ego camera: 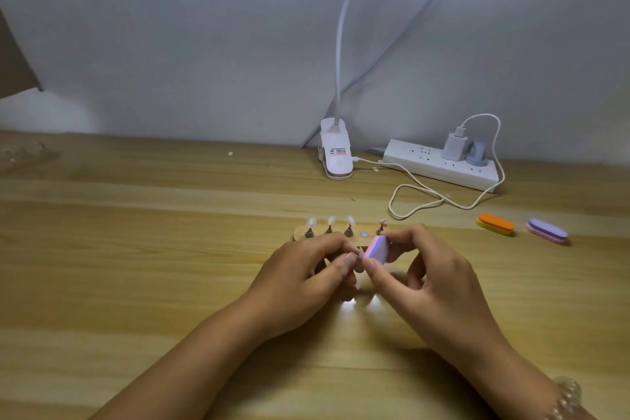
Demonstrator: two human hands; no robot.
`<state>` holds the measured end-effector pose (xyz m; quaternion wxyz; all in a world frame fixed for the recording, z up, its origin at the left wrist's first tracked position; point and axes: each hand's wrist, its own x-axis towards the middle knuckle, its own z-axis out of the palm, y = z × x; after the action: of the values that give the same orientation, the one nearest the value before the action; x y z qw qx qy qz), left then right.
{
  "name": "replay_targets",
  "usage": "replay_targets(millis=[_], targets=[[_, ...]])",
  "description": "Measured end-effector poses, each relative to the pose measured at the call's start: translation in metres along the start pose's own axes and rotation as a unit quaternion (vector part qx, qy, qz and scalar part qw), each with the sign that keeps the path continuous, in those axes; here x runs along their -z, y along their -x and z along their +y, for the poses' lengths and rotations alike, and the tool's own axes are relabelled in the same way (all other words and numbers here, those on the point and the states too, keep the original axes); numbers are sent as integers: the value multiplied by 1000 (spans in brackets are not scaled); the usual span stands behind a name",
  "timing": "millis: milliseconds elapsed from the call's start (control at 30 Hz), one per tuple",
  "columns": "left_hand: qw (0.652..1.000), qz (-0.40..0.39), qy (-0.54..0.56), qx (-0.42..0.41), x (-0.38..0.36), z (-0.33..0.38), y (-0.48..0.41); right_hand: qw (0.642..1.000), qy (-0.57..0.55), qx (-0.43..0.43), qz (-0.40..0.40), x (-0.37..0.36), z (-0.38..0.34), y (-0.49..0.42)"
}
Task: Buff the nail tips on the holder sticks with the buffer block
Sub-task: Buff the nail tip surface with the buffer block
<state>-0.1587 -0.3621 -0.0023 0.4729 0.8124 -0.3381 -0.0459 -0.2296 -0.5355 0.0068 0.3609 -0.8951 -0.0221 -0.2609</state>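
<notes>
A pink and purple buffer block (pixel 375 249) is pinched between the thumb and fingers of my right hand (pixel 429 269). Its face lies against a pale nail tip (pixel 358 257) that my left hand (pixel 306 269) pinches by its holder stick; the stick itself is hidden by the fingers. Behind my hands stands a wooden holder base (pixel 341 235) with several sticks upright in it, each topped by a nail tip (pixel 312 223). One magnet spot (pixel 364 234) on the base is bare.
Two more buffer blocks lie to the right: an orange and yellow one (pixel 496 223) and a purple and pink one (pixel 547 230). A clip lamp (pixel 335 153), a power strip (pixel 439 164) and a looping white cable (pixel 419 198) sit at the back of the wooden table (pixel 136 249).
</notes>
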Motion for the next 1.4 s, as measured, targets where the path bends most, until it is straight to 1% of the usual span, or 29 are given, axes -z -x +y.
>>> replay_targets(millis=[33,133,200,300,367,400,500,533,633,667,733,800,900,933,1033,1100,1200,1233,1333,1400], targets=[[1000,-2,16,3,0,0,0,1000,8,7,0,0,0,0],[1000,-1,27,6,1,-2,-1,996,52,59,-41,-3,-6,6],[999,7,36,13,1,-2,-1,998,45,38,-36,-4,-4,5],[996,9,89,21,1,-1,-2,999,-14,-31,23,0,7,-2],[994,7,105,22,1,-1,-2,997,-48,-38,43,2,8,-3],[994,6,106,19,1,-2,-1,998,-44,-18,39,2,5,-2],[994,2,110,8,2,-4,-1,999,4,51,-19,-3,-6,4],[994,2,107,8,2,-4,-1,998,12,51,-26,-3,-6,4],[995,9,97,7,1,-4,-2,1000,-15,13,-10,-1,1,1],[995,10,98,8,1,-5,-2,1000,-8,17,-8,-1,2,1],[995,7,101,10,1,-6,-2,998,30,53,-14,-3,-2,3],[995,3,104,12,1,-6,-2,997,24,67,-33,-4,-5,5],[996,11,90,12,0,-7,-2,999,-43,7,-25,-1,-1,0],[996,11,91,12,0,-7,-3,999,-46,-3,-19,0,0,-2],[996,6,88,12,0,-8,-3,999,6,40,-26,-2,-4,2],[997,5,81,14,0,-7,-3,998,3,48,-39,-2,-6,3],[997,14,75,8,-1,-6,-2,999,-46,-13,-24,0,0,-2],[997,16,73,7,-1,-6,-2,999,-45,-18,-17,0,1,-2],[997,16,72,6,0,-6,-2,999,9,30,-22,-2,-5,2],[998,17,66,5,1,-6,-2,999,2,36,-32,-2,-6,3]])
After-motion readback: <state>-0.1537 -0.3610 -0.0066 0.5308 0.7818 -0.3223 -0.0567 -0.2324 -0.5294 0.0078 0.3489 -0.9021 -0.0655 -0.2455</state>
